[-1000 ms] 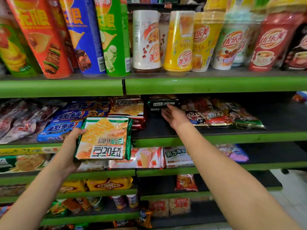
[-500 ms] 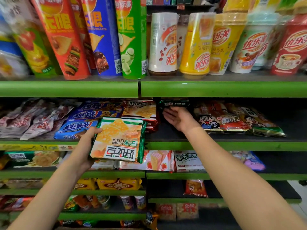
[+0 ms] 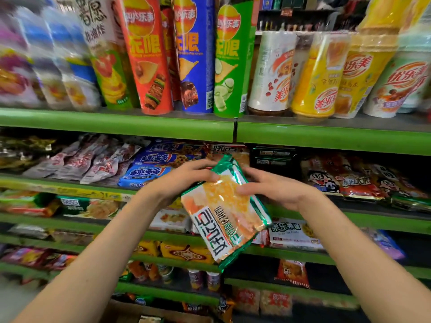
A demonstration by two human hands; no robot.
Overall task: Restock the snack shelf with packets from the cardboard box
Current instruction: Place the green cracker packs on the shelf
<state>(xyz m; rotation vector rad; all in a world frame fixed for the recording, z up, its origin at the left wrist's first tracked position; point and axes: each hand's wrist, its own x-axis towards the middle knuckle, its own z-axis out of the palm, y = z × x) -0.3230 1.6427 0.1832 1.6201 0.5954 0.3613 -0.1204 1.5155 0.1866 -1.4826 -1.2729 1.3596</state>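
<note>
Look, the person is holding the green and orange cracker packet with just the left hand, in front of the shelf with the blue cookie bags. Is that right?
Not quite. Both hands hold it: the left hand grips the upper left of the cracker packet and the right hand grips its right side. The rest is right; the head view shows it in front of the shelf with the blue cookie bags.

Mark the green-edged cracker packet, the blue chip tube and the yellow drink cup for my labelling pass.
green-edged cracker packet (image 3: 224, 213): head view, on its orange front panel.
blue chip tube (image 3: 194, 54): head view, on its printed front.
yellow drink cup (image 3: 319, 82): head view, on its side wall.
</note>
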